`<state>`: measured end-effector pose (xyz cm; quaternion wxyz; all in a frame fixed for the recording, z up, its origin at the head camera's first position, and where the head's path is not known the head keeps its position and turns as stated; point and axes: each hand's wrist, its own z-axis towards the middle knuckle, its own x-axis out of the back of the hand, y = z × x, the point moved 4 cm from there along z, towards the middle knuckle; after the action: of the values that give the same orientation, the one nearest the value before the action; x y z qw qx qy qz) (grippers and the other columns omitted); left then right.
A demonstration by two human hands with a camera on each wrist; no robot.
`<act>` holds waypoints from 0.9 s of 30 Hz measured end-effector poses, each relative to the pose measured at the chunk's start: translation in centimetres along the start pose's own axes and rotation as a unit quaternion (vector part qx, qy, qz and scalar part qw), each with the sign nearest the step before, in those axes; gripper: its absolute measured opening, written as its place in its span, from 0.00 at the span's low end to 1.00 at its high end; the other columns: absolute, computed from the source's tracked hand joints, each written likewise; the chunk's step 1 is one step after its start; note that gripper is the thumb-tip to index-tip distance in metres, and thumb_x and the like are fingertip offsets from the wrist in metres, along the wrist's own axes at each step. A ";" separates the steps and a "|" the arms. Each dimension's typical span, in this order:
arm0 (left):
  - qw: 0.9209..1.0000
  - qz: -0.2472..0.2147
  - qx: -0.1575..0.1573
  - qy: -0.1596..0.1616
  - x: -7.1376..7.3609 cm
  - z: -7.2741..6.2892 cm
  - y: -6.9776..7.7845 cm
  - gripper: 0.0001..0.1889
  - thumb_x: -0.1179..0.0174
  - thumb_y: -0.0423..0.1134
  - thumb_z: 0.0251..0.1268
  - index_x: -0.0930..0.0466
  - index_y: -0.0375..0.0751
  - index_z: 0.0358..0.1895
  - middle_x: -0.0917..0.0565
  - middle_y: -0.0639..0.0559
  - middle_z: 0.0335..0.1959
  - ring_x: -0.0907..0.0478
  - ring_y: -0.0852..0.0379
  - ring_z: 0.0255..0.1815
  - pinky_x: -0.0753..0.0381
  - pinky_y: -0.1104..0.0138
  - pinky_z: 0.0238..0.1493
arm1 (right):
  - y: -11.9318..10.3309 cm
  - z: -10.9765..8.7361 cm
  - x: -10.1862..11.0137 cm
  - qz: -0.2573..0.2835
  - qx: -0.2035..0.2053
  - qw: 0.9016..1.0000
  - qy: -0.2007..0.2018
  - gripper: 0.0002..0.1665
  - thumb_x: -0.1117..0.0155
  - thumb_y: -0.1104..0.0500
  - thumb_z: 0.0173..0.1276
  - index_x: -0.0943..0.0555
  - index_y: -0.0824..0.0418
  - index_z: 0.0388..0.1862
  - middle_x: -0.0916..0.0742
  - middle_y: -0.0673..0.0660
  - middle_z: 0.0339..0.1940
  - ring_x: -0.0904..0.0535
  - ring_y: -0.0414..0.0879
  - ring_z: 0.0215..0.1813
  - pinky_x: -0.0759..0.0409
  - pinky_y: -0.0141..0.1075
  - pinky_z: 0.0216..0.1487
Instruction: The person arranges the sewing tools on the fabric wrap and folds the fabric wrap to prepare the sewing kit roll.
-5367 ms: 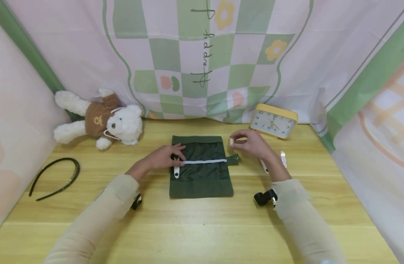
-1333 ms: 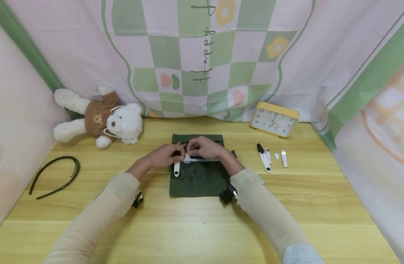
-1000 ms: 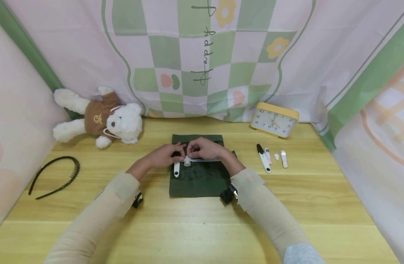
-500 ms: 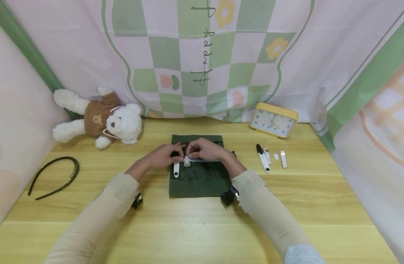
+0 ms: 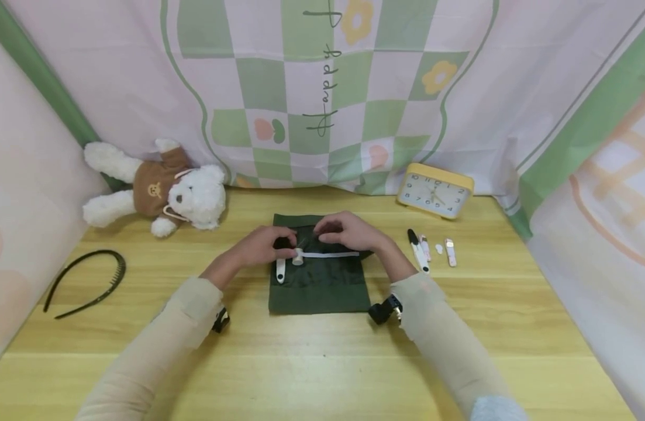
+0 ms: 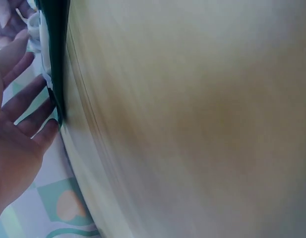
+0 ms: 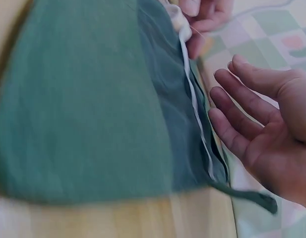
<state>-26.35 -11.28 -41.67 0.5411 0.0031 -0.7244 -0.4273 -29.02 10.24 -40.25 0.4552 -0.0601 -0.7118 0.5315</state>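
A dark green fabric roll pouch lies unfolded on the table, a white elastic band running across it. Near the band's left end sits a small pale thread spool; a fine thread shows beside it in the right wrist view. Left of the spool is a white-handled tool, its upper part hidden by my left hand. That hand's thumb reaches to the spool, and its other fingers extend loosely along the pouch. My right hand hovers over the pouch's upper right, holding nothing, fingers relaxed.
Right of the pouch lie a black-and-white tool, two pinkish nail clippers and a small white piece. A yellow clock stands behind them. At left are a plush bear and a black headband.
My right hand brought the spool from the pouch's right side to the band's left end, then let go and moved back rightward. My left hand has stayed near the pouch's left edge.
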 end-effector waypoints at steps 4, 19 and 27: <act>1.000 0.011 -0.004 -0.004 -0.1 0.1 0.4 0.16 0.36 0.49 0.72 0.17 0.45 0.56 0.19 0.47 0.61 0.20 0.56 0.45 0.22 0.56 0.53 | 0.4 -1.3 1.4 0.004 -0.008 1.000 0.017 0.16 0.40 0.63 0.77 0.19 0.70 0.59 0.14 0.64 0.55 0.18 0.55 0.57 0.21 0.49 0.57; 1.000 0.019 -0.016 -0.019 -0.5 0.3 1.0 0.23 0.39 0.48 0.75 0.21 0.40 0.66 0.32 0.41 0.75 0.42 0.43 0.78 0.37 0.49 0.73 | 2.7 -6.2 6.2 -0.001 -0.060 0.993 0.098 0.21 0.36 0.59 0.76 0.20 0.71 0.61 0.16 0.67 0.57 0.20 0.57 0.60 0.23 0.51 0.60; 0.998 0.046 -0.035 -0.038 -1.0 0.6 1.1 0.28 0.42 0.54 0.76 0.24 0.42 0.70 0.37 0.41 0.78 0.51 0.40 0.81 0.43 0.47 0.75 | 4.1 -8.7 8.4 -0.049 -0.086 0.986 0.131 0.20 0.36 0.61 0.76 0.20 0.71 0.62 0.17 0.69 0.58 0.21 0.61 0.61 0.25 0.54 0.62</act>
<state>-25.90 -9.80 -41.81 0.5323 -0.0651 -0.7282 -0.4267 -29.34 22.93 -38.48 0.5631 -0.1331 -0.6912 0.4330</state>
